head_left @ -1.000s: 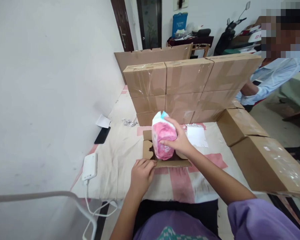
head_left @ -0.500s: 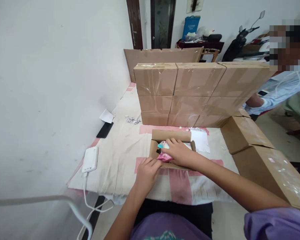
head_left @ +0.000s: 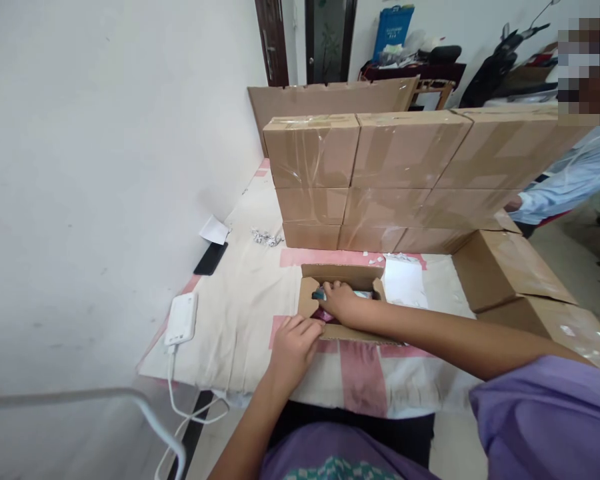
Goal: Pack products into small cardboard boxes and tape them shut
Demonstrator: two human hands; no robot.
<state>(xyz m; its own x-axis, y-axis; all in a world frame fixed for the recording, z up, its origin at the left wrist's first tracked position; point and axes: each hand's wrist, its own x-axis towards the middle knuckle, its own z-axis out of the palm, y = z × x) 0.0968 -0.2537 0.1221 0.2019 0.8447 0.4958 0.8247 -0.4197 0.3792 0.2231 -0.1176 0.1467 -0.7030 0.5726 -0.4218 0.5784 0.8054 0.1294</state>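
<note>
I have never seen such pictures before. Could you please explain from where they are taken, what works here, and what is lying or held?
No robot works here: these are a person's two bare hands. All the pictures come from one camera worn on that person's head, looking forward and down.

The left hand touches the near left corner of an open box. The right hand reaches inside, on a pink pack; whether it grasps or only presses is hidden.

On the cloth also lie a phone and a sheet. Behind stand stacked boxes.
</note>
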